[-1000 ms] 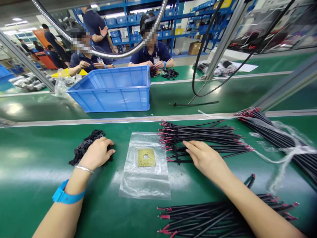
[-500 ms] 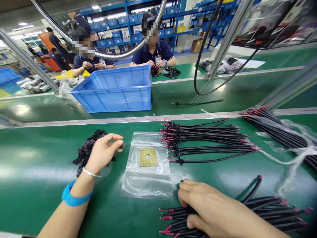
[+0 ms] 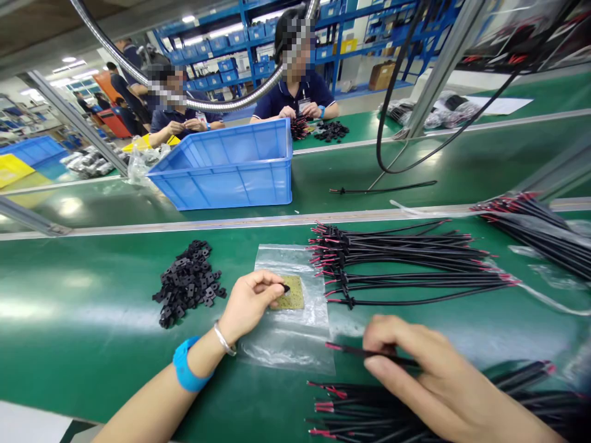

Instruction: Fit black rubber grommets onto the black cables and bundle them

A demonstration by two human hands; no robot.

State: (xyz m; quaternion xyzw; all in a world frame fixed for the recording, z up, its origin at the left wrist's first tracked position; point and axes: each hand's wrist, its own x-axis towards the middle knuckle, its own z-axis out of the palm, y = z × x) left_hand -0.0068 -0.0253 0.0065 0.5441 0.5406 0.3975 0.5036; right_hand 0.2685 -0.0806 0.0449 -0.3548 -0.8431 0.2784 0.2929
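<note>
My left hand pinches a small black plastic clip over the yellowish square pad, which lies on a clear plastic bag. Between the thumb and fingers of my right hand is a black cable, its red wire end pointing left. Beneath that hand lies a pile of black cables with red ends. To the left sits a heap of small black clips. Behind my right hand, cables with black clips on them lie in a row beside the bag.
A blue bin stands beyond the metal rail. Another cable bundle lies at the right, near plastic wrap. A black hose hangs in a loop by a slanted metal post. Two people work across the bench.
My left hand has moved right from the clip heap to above the pad with a clip. My right hand has lifted a cable from the near pile. The view has shifted slightly.
</note>
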